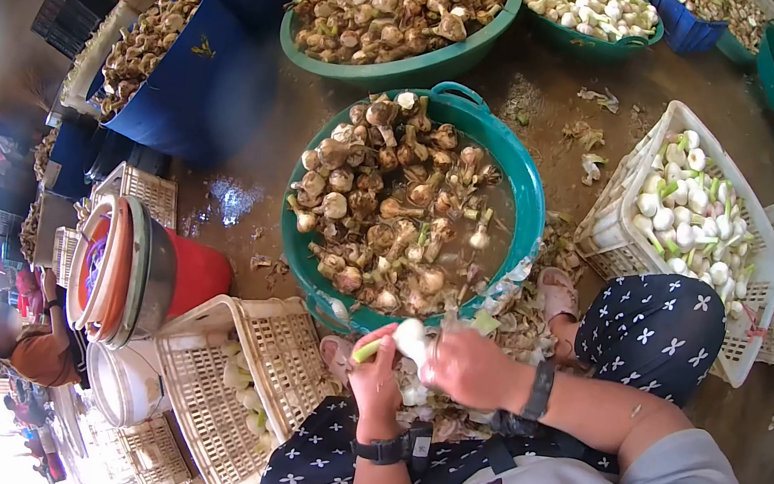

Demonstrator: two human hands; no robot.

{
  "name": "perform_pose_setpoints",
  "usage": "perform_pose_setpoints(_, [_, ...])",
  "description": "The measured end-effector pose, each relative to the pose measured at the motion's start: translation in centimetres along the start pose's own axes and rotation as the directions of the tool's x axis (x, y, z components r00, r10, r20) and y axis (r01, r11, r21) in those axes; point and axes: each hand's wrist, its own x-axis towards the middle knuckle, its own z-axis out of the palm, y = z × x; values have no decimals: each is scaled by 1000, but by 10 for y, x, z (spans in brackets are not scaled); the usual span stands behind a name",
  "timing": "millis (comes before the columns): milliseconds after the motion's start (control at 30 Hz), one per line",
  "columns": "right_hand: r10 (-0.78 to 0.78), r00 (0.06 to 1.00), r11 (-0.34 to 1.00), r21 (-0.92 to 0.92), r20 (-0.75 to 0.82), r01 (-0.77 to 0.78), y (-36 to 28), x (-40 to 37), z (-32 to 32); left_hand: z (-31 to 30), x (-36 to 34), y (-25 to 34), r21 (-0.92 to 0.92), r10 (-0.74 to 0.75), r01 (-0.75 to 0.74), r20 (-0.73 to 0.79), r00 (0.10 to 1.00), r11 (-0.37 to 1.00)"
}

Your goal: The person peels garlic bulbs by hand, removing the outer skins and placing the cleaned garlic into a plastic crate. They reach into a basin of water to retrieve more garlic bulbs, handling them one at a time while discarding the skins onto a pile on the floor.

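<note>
My left hand [375,382] is closed around the green stem [367,350] of a garlic bulb, whose white head [411,339] points up to the right. My right hand [476,368] is right beside the bulb, its fingers curled and smeared by motion; what they grip is hidden. Both hands are above my lap, at the near rim of a green tub [533,199]. Unpeeled brown garlic bulbs [392,207] lie in murky water inside it. Loose peelings [517,349] are heaped below and beside my hands.
A white crate of peeled garlic [598,220] stands at the right, another crate [288,353] at the left. Farther back are a tub of unpeeled garlic [373,73] and a bowl of peeled garlic [590,46]. Stacked buckets [200,271] and a person [46,350] are at the left.
</note>
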Motion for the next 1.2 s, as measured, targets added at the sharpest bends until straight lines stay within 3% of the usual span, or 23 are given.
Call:
perform_pose_setpoints(67, [-176,971,978,-82,162,192,4,-21,14,8,2,3,-77,-2,-13,-199,980,997])
perform_pose_setpoints(100, [-177,971,978,-85,162,193,21,-33,24,7,2,3,-79,-1,-15,-197,980,997])
perform_pose_setpoints(167, [91,885,970,-242,457,25,47,-44,33,3,3,6,30,-57,72,-341,938,997])
perform_pose_setpoints(300, [226,893,922,-382,389,-67,32,-30,1,-5,2,10,-54,-90,74,-398,913,996])
perform_pose_setpoints(367, [299,899,954,-75,321,-291,11,4,-20,-5,1,7,-59,-83,65,-388,918,996])
perform_pose_setpoints(400, [304,899,952,-79,316,-294,5,13,-19,-1,-1,8,-38,-70,60,-373,925,997])
perform_pose_setpoints(433, [316,936,926,161,158,-340,-1,21,-18,4,-3,9,-18,-57,54,-356,933,998])
perform_pose_setpoints(467, [355,935,859,396,-2,-325,-6,27,-16,9,-4,8,-18,-57,55,-347,936,998])
perform_pose_setpoints(500, [220,969,889,432,-109,-153,-6,30,-10,13,-5,8,-67,-90,72,-325,942,995])
perform_pose_setpoints(567, [42,994,984,175,-101,-24,1,16,5,9,-5,6,-103,-120,93,-303,945,990])
perform_pose_setpoints(600, [44,993,983,180,-105,-24,11,9,15,3,-3,2,-192,-176,128,-258,950,973])
perform_pose_setpoints(667, [193,976,972,115,99,-204,33,-8,30,-5,0,5,-458,-300,196,-166,939,867])
perform_pose_setpoints(700, [291,899,955,-35,327,-296,41,-15,23,-7,1,8,-457,-296,192,-167,940,868])
perform_pose_setpoints(800, [419,885,887,119,202,-447,28,-11,8,-8,3,8,-392,-243,166,-154,958,905])
perform_pose_setpoints(867, [451,888,742,514,94,-431,-6,19,-14,1,0,-1,-373,-213,121,-217,953,920])
perform_pose_setpoints(900, [412,908,815,415,76,-405,-12,24,-11,6,3,-4,-352,-164,59,-276,947,934])
perform_pose_setpoints(933, [378,926,869,348,-7,-352,-11,22,-3,-10,6,-23,-99,-34,12,-226,974,995])
perform_pose_setpoints(967, [335,938,913,278,-87,-300,-5,21,9,-6,6,-16,-96,-30,10,-218,975,995])
perform_pose_setpoints(1033, [360,933,924,132,24,-360,24,8,26,-2,0,5,-336,-179,90,-242,954,937])
perform_pose_setpoints(1067, [379,901,924,-30,213,-382,41,-1,27,-7,-2,10,-301,-178,104,-228,957,948])
perform_pose_setpoints(1100, [518,775,825,27,361,-564,46,-3,20,-9,1,9,-300,-175,100,-234,956,949])
perform_pose_setpoints(1167, [497,846,725,445,192,-526,36,-4,19,-13,7,1,-449,-211,145,-101,972,882])
perform_pose_setpoints(1200, [494,825,625,546,276,-557,21,4,8,-5,4,3,-471,-210,161,-53,976,867])
